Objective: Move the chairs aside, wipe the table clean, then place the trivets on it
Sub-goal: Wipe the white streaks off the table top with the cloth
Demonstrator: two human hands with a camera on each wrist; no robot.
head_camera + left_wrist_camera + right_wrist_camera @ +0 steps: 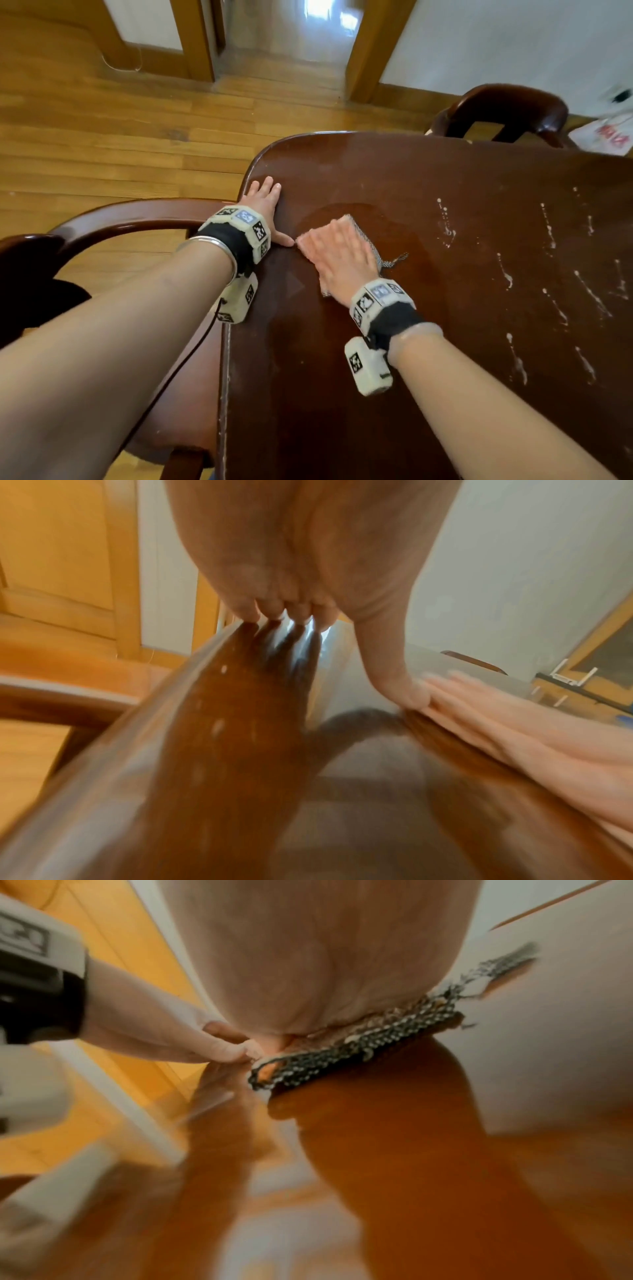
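Note:
A dark brown wooden table [428, 342] fills the right of the head view, with white streaks [548, 281] across its right half. My right hand [337, 255] lies flat on a pink cloth with a grey woven edge [363, 231], pressing it onto the table near the left corner; a wet patch [359, 212] spreads around it. The cloth's grey edge [359, 1042] shows under the palm in the right wrist view. My left hand [265, 202] rests flat with straight fingers on the table's left edge, thumb close to the cloth. No trivets are in view.
One dark wooden chair [120, 219] stands against the table's left side, under my left arm. A second chair [500, 109] stands at the far edge. A white bag with red print [609, 133] lies at the far right. Wooden floor [120, 130] and a doorway [291, 34] lie beyond.

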